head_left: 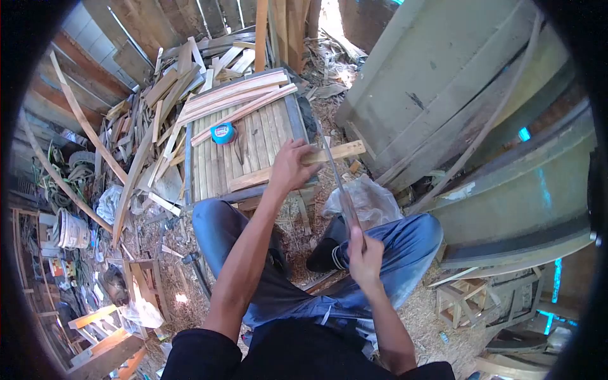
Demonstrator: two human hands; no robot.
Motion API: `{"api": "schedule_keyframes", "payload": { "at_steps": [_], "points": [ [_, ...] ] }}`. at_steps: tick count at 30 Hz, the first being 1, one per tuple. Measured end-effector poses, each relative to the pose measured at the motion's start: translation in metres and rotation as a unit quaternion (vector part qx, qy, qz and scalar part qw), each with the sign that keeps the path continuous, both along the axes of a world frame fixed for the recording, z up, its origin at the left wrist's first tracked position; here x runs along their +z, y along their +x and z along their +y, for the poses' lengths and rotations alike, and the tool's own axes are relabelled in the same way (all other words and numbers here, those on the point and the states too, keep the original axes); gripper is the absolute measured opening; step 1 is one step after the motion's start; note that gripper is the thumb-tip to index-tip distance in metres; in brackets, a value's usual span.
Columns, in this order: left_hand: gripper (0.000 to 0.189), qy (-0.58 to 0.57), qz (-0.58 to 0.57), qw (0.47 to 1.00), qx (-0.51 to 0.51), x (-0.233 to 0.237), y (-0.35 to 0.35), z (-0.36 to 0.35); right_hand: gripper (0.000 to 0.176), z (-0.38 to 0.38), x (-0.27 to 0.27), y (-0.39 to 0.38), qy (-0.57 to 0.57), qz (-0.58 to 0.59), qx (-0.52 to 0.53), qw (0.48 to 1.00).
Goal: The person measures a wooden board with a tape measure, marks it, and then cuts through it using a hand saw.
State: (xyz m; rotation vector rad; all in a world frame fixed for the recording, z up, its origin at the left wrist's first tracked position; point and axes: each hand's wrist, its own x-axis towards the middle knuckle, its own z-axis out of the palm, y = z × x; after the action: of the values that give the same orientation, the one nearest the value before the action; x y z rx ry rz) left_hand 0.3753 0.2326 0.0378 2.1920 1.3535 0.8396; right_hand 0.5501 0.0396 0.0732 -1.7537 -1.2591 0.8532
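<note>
My left hand (290, 166) presses down on a wooden slat (297, 166) that lies across a slatted wooden panel (247, 142), its end sticking out past the panel's right edge. My right hand (365, 253) grips the handle of a hand saw (335, 180). The blade runs up to the slat just right of my left hand. A blue tape measure (222, 133) sits on the panel, with several long slats (237, 98) piled at its far end.
Scrap wood (149, 120) is heaped to the left. A plastic bag (370, 199) lies by my right knee. Large grey-green boards (443, 82) lean on the right. A white bucket (73, 231) and small wooden frames (465, 301) stand on the sawdust-covered ground.
</note>
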Motion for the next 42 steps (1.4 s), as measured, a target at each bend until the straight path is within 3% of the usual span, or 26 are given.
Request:
{"api": "schedule_keyframes", "payload": {
  "at_steps": [4,7,9,12,14,17,19,21,24,26,28,32,35,37,40,42],
  "points": [
    [0.036,0.004,0.009,1.000,0.002,0.000,-0.001,-0.001,0.052,0.013,0.010,-0.008,0.018,-0.028,0.004,0.999],
    [0.036,0.009,0.005,1.000,0.011,-0.002,-0.004,0.001,0.052,-0.032,0.008,0.006,0.036,-0.062,0.037,0.997],
    [0.035,0.008,-0.014,1.000,0.002,-0.005,-0.004,0.000,0.053,-0.055,0.013,0.012,-0.005,0.031,-0.010,0.999],
    [0.034,-0.031,0.004,1.000,0.004,0.001,-0.002,0.002,0.052,-0.016,0.015,0.012,-0.020,0.018,0.007,1.000],
    [0.033,-0.036,-0.006,0.999,-0.004,-0.003,-0.002,0.002,0.052,0.027,0.011,0.000,0.049,-0.051,0.005,0.997],
    [0.033,-0.046,-0.014,0.999,-0.004,-0.002,-0.004,0.004,0.052,0.039,0.023,-0.003,0.005,-0.034,0.030,0.999],
    [0.034,-0.047,-0.021,0.999,0.000,0.001,-0.002,0.006,0.052,0.010,0.019,0.004,0.078,-0.046,0.013,0.996],
    [0.034,-0.025,-0.018,1.000,0.000,0.000,-0.002,0.003,0.052,-0.033,0.030,0.016,0.009,-0.018,0.024,1.000],
    [0.035,-0.024,-0.020,1.000,0.002,-0.006,-0.005,0.004,0.051,-0.041,0.026,0.015,-0.032,-0.025,0.014,0.999],
    [0.036,-0.002,-0.013,1.000,-0.015,-0.004,-0.003,0.006,0.044,0.000,0.024,-0.001,0.037,-0.033,0.007,0.999],
    [0.036,-0.053,-0.030,0.998,-0.009,-0.002,-0.004,0.006,0.052,0.042,0.016,-0.014,0.053,-0.043,0.004,0.998],
    [0.035,-0.004,-0.028,1.000,-0.003,-0.005,-0.003,0.006,0.050,0.017,0.028,-0.008,0.079,-0.063,-0.002,0.995],
    [0.035,-0.042,-0.016,0.999,-0.003,-0.001,-0.002,0.008,0.049,-0.038,0.035,0.014,0.007,-0.054,0.029,0.998],
    [0.034,-0.019,-0.008,1.000,-0.012,0.001,-0.003,0.004,0.034,-0.051,0.033,0.014,-0.049,-0.009,0.001,0.999],
    [0.033,-0.055,-0.023,0.998,-0.008,0.004,-0.001,0.003,0.043,0.015,0.016,-0.007,0.038,-0.030,-0.018,0.999],
    [0.035,-0.054,-0.035,0.998,-0.007,0.001,-0.001,0.007,0.046,0.053,0.020,-0.016,0.012,-0.056,0.007,0.998]
  ]
}}
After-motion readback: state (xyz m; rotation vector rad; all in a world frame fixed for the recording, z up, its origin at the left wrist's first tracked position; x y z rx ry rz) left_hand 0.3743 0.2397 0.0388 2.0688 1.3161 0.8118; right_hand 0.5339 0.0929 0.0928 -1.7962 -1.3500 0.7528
